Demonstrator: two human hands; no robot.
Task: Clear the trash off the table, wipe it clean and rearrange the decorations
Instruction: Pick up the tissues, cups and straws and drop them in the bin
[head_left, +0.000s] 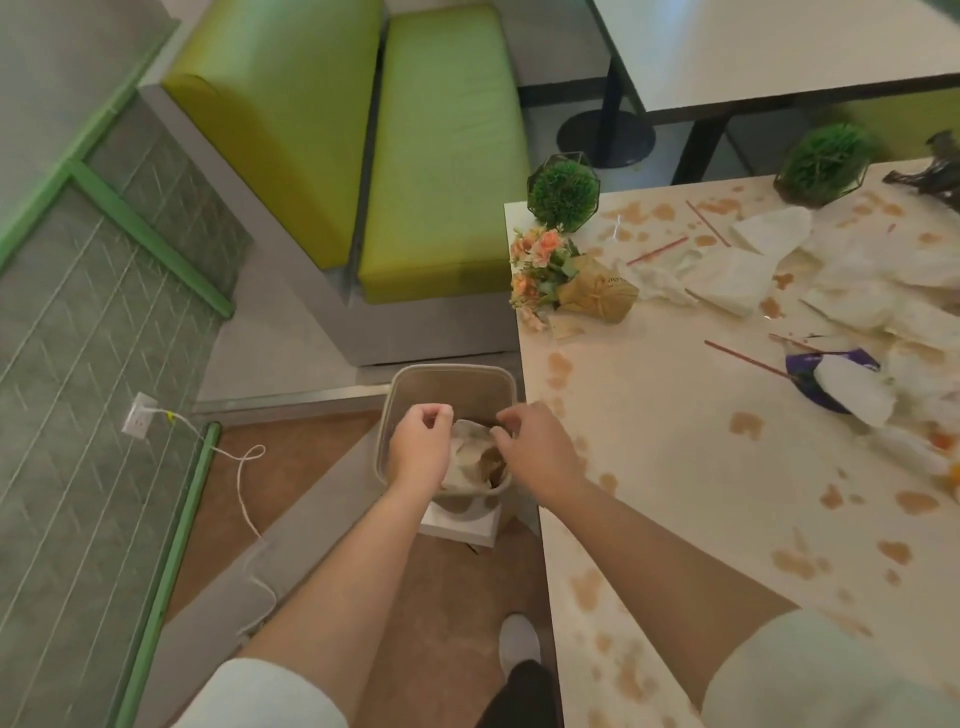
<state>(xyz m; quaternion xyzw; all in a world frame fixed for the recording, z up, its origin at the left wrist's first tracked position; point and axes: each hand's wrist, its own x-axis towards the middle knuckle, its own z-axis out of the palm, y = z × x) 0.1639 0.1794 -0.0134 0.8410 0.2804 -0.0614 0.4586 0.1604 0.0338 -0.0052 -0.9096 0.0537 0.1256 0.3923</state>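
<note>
Table (675, 467): cream top, right half of view, covered w/ brown spill patches. Trash on it: crumpled white napkins (769, 270) piled toward far right, thin red sticks (657, 253) scattered among them, purple wrapper (831, 371) w/ white paper in it. Decorations at near-left corner: flower bouquet (540, 270) in burlap wrap lying on its side, round green plant (563, 195) in wire frame at table edge; 2nd green plant (826, 163) at far edge, dark object beside it, partly cut off.

Bin (449, 387): beige, on floor just beside table's left edge, holds crumpled stained paper (470, 457).

Left hand (418, 447) & right hand (535, 447) both over bin opening, fingers curled. Right fingertips seem to pinch paper's top edge; left hand's contact w/ paper: cannot tell.

Surround: green bench (441, 156) beyond bin, 2nd table (779, 47) far right, wall outlet w/ white cable (244, 483) left.
</note>
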